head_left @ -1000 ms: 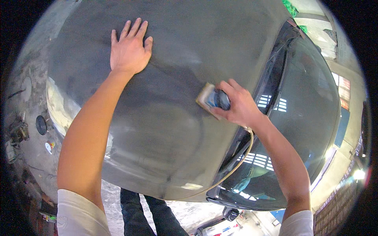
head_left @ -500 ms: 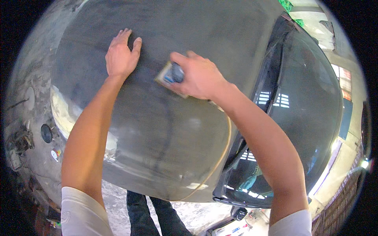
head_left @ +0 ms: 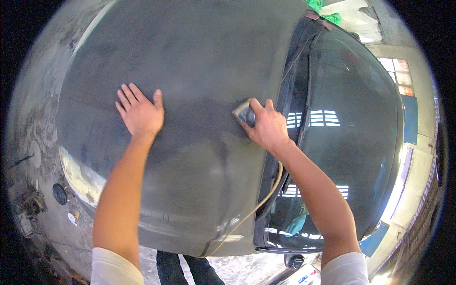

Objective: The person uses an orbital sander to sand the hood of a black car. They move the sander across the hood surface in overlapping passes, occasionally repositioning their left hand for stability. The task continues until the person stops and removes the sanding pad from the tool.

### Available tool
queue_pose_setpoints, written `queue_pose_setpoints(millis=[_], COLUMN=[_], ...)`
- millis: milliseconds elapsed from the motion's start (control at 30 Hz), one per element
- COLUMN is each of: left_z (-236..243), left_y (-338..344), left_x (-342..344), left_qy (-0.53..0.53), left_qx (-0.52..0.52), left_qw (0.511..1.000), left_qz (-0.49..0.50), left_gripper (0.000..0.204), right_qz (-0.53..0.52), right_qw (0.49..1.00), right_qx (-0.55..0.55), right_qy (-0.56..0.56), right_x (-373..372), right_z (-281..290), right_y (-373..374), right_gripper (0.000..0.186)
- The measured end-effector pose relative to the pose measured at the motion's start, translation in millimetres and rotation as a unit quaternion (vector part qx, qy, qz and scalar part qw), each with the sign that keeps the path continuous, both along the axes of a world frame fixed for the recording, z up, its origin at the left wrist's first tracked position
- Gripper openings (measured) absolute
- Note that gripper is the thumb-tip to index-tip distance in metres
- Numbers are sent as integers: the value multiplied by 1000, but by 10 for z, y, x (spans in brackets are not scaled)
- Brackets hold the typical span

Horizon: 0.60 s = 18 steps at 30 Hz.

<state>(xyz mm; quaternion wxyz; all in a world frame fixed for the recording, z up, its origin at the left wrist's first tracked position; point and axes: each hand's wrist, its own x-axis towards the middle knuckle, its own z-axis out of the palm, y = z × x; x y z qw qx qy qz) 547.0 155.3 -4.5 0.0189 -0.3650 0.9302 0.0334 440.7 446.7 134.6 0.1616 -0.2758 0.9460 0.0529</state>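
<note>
A dull dark-grey car hood (head_left: 190, 57) fills the middle of the view. My left hand (head_left: 141, 114) lies flat on it, fingers spread, holding nothing. To its right, my right hand (head_left: 270, 124) is closed over a small palm sander (head_left: 250, 117) with a rounded dark top and a flat, pale-edged pad. The pad is down on the hood, close to its windshield-side edge; part of the sander is hidden under my fingers. A thin yellowish hose (head_left: 256, 207) comes out from beneath my right wrist and curves down across the hood to its near edge.
Right of the hood is the dark windshield (head_left: 351, 152) with a wiper (head_left: 308, 80) along its base. A headlight (head_left: 78, 175) sits at the hood's left end. A black round object (head_left: 60, 194) and a small can (head_left: 72, 218) are on the concrete floor.
My right hand has slid the sander right and somewhat nearer, toward the windshield. My left hand appears lower in view, its fingers spread wider. The whole view has shifted a little.
</note>
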Motion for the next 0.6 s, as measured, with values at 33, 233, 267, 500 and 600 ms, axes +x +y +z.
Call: queue_pose_setpoints(millis=[33, 233, 267, 500, 600], left_z=[15, 94, 87, -11, -43], left_y=[131, 229, 219, 206, 171], left_x=[-26, -12, -12, 7, 30], left_qy=[-41, -6, 2, 41, 98], left_qx=[25, 46, 49, 34, 42], left_qw=[999, 999, 999, 998, 994], left_qz=[21, 26, 24, 27, 32], left_gripper=[95, 94, 94, 78, 65], right_qz=[-16, -93, -86, -1, 48], right_qw=[1000, 993, 993, 995, 989], right_qx=[15, 11, 4, -95, -137], right_qy=[19, 67, 76, 32, -6], right_x=[-116, -875, -995, -490, 29], right_z=[-33, -24, -33, -357, -420], right_y=[-37, -322, -436, -1144, -1198], right_gripper=[52, 60, 59, 49, 51])
